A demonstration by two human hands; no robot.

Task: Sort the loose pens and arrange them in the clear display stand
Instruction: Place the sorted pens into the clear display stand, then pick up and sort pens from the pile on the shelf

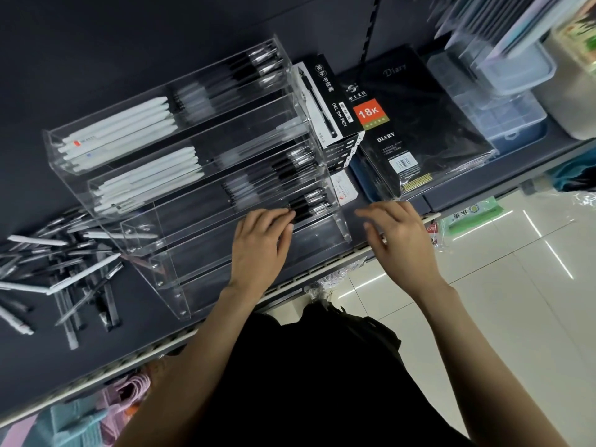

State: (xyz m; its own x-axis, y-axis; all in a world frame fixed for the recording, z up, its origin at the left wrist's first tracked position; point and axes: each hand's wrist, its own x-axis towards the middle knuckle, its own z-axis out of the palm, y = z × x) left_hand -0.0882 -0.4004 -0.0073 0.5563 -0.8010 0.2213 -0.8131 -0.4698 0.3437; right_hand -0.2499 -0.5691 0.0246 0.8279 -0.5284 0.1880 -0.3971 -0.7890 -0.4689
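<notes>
Dark shelf [38, 359]: display stand [193, 162] part-filled, loose pens [64, 272] remaining; left hand [261, 243], right hand [400, 240] fingers relaxed, empty.

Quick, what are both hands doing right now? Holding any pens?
Left hand: open, fingertips on the black pens in the clear display stand, gripping nothing.
Right hand: open, fingers spread, holding nothing.

A black and white cardboard box marked GEL INK PEN [325, 101] stood on the dark grey shelf [96, 43], touching a wrapped black diary with an orange 18K label [419, 130]. Right of it sat stacked clear plastic storage boxes [496, 91]. Glossy white floor tiles [500, 301] lay below.
</notes>
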